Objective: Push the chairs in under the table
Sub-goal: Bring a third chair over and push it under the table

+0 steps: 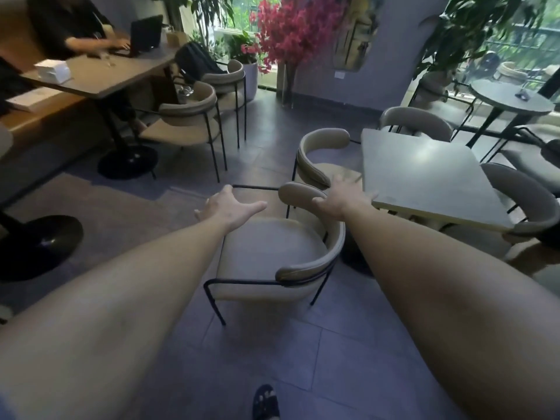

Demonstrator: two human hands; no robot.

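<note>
Fingers on our left hand are spread wide and hold nothing; it hovers over the front edge of the near chair's seat, close to the thin black frame bar. Our right hand is splayed just as loosely and is likewise empty, reaching over the upper end of that chair's curved backrest, near the corner of the square grey table. We cannot tell whether either hand is actually touching the chair.

As for where things stand, the nearest beige chair sits well out from the table on the tiled floor, turned so its backrest is toward the table and its seat is fully exposed. We judge it has yet to be pushed in, and it will probably need turning first. A second beige chair beyond it is partly tucked in, its seat reaching under the table edge but its backrest apart from it. A grey chair on the right side looks close to the tabletop, and another chair at the far side seems drawn up too, though its seat is hidden.

So, by our reading, the task is barely begun on this side: the near chair is the main work left, and the second may want a further nudge.
</note>
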